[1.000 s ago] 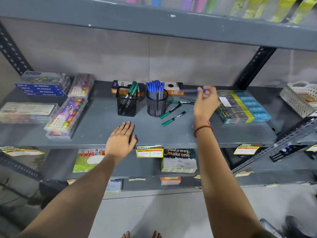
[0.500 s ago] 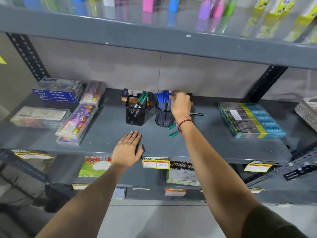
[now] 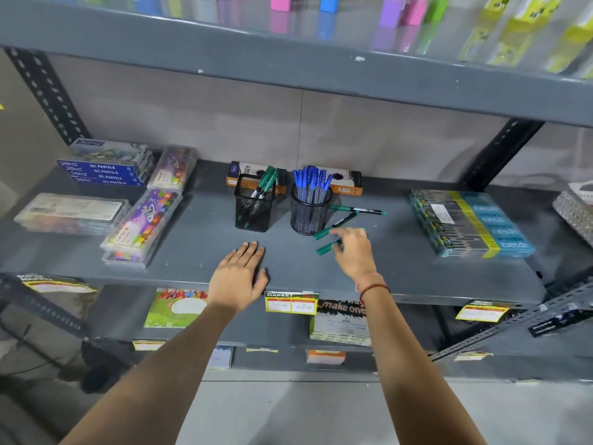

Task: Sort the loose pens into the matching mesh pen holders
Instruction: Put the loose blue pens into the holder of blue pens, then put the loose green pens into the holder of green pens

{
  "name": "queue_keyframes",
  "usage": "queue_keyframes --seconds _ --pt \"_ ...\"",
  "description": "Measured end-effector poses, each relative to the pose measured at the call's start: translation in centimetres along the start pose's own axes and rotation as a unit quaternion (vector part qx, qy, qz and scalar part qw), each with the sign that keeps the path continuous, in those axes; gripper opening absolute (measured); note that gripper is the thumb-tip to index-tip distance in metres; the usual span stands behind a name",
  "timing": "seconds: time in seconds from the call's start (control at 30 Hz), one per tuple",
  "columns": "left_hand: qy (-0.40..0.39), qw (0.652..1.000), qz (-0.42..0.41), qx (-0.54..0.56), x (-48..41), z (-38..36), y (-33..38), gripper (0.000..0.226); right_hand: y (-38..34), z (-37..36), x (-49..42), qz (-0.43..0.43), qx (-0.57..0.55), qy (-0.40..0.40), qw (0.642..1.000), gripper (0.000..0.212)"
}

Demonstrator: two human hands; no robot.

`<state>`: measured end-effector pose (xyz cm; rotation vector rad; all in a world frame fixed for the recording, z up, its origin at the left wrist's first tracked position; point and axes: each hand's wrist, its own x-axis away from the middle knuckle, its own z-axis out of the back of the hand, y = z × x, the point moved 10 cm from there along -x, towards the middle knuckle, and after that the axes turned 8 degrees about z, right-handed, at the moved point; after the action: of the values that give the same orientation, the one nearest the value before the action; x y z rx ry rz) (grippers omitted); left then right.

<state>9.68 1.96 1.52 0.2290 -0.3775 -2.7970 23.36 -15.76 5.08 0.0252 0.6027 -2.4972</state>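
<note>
A square black mesh holder (image 3: 254, 207) on the grey shelf (image 3: 417, 277) holds a few green pens. To its right a round mesh holder (image 3: 309, 213) is full of blue pens. Three green pens lie loose right of the round holder: the farthest (image 3: 357, 210), the middle one (image 3: 337, 224), and the nearest (image 3: 325, 249). My right hand (image 3: 353, 252) hovers over the nearest green pen with fingers spread, holding nothing. My left hand (image 3: 239, 274) rests flat on the shelf's front edge.
Two orange-and-black boxes (image 3: 345, 181) stand behind the holders. Pastel boxes (image 3: 106, 165) and crayon cases (image 3: 144, 226) fill the left side. A teal and yellow pack (image 3: 471, 223) lies to the right, with a white basket (image 3: 577, 207) at the far right.
My right hand dropped the blue pen into the round holder, then pulled back and down over the nearest loose green pen. My left hand stayed in place.
</note>
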Motion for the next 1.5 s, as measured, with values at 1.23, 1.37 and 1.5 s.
queue_keyframes --seconds 1.23,1.37,1.5 --pt "0.037 0.999 -0.007 0.022 0.3 0.7 -1.5 0.050 -15.2 3.3 -9.4 0.064 -0.108 0.149 0.981 0.022" --pt "0.041 0.999 -0.006 0.025 0.2 0.4 -1.5 0.049 -11.2 7.8 -8.4 0.058 -0.079 0.255 0.962 0.021" --pt "0.048 0.999 -0.006 0.023 0.0 0.8 -1.6 0.049 -3.0 7.4 -5.8 -0.072 -0.123 0.270 0.952 0.020"
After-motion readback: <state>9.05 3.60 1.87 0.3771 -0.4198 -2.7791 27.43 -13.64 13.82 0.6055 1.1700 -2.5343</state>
